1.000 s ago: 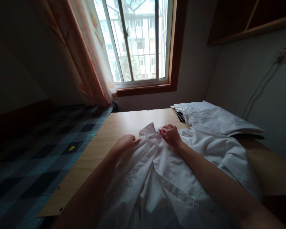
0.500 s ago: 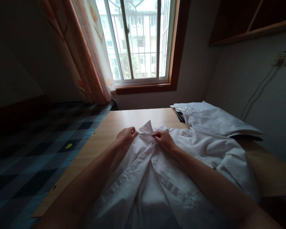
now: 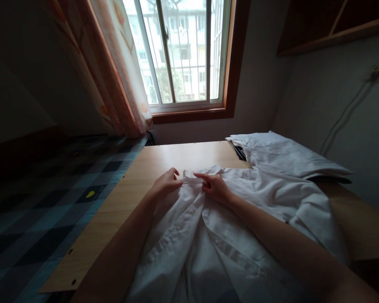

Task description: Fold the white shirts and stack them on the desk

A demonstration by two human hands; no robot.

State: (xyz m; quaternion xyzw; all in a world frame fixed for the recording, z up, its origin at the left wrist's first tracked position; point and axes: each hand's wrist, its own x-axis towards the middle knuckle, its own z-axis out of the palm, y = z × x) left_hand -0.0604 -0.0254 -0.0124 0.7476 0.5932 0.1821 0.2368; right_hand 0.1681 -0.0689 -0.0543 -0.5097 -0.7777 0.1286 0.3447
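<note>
A white shirt point(image 3: 196, 235) lies spread over the wooden board in front of me, its button front running toward me in loose folds. My left hand point(image 3: 168, 182) is at the left end of the collar, with thumb and index finger apart and the thumb by the cloth. At the collar's other side, my right hand point(image 3: 217, 187) has its index finger stretched along the collar point(image 3: 189, 173). Its other fingers are curled in on the shirt's cloth, and their tips are partly hidden.
Folded white clothing point(image 3: 287, 153) with a dark striped part lies at the board's back right. The wooden board point(image 3: 177, 155) borders a bed with a checked cover point(image 3: 60, 214) on the left. Behind stand a window point(image 3: 183, 54) and a flowered curtain point(image 3: 113, 75). A cable point(image 3: 344, 113) hangs from a wall socket.
The raised collar point between my hands has gone down. My left thumb and index finger have parted, and my right index finger has stretched out over the collar.
</note>
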